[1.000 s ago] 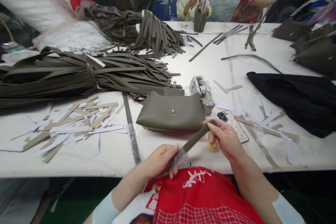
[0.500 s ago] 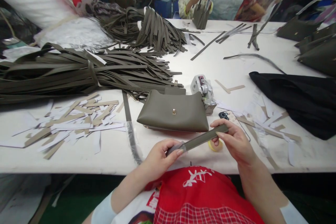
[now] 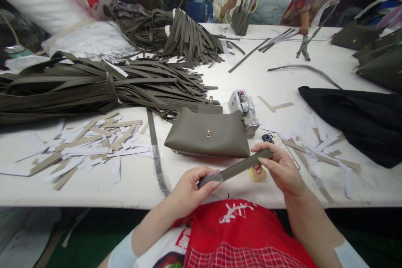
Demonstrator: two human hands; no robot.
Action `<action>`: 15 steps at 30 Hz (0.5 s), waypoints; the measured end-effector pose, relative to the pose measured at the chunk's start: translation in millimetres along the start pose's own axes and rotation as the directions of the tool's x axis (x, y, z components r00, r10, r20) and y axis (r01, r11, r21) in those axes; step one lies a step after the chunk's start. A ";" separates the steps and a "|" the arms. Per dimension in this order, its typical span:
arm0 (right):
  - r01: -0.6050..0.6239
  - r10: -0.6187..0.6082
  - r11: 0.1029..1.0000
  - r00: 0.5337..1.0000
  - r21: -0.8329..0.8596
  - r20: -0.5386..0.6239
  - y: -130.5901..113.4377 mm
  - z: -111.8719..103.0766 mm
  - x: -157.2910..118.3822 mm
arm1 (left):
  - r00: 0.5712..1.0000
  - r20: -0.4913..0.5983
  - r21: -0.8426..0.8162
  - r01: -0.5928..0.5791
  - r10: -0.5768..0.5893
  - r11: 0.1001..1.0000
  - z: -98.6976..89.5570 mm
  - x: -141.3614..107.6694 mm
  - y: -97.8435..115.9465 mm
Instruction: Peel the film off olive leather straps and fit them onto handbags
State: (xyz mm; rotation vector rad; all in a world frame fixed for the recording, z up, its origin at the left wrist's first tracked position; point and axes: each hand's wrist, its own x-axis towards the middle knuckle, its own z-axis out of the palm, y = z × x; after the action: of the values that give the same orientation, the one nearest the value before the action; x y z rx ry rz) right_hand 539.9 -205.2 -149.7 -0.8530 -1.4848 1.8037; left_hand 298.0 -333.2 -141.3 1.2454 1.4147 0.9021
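An olive-grey strap (image 3: 240,166) is stretched between my two hands, just above the table's front edge. My left hand (image 3: 192,188) is closed on its lower end, where clear plastic film (image 3: 216,176) wraps it. My right hand (image 3: 279,166) pinches the other end between thumb and fingers. Right behind the strap lies an olive handbag (image 3: 207,134) with a small gold clasp. Beneath my right hand, a roll of yellowish tape (image 3: 258,174) is partly hidden. Another strap (image 3: 157,163), its near part in clear film, lies left of the handbag.
A tape dispenser (image 3: 242,106) stands behind the handbag, and a phone (image 3: 278,140) lies at right. Bundled straps (image 3: 94,86) fill the left. Paper strips (image 3: 94,142) are scattered on both sides. Black cloth (image 3: 354,113) lies at right. Across the table a person (image 3: 230,0) handles another bag.
My hands and the strap have hardly moved. Across the table, the co-worker's hands have shifted on the bag's handle, and another person's hand has reached down to straps on the table.
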 end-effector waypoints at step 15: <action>-0.001 0.001 1.000 1.000 0.021 0.000 -0.3 2.3 -1.0 | 1.000 -0.001 -0.001 0.001 -0.001 1.000 -0.1 -1.7 -2.2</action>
State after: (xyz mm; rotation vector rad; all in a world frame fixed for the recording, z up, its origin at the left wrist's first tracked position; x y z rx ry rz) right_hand 538.6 -207.2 -149.0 -0.8428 -1.4630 1.8169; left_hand 297.4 -335.3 -143.0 1.2440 1.4151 0.9029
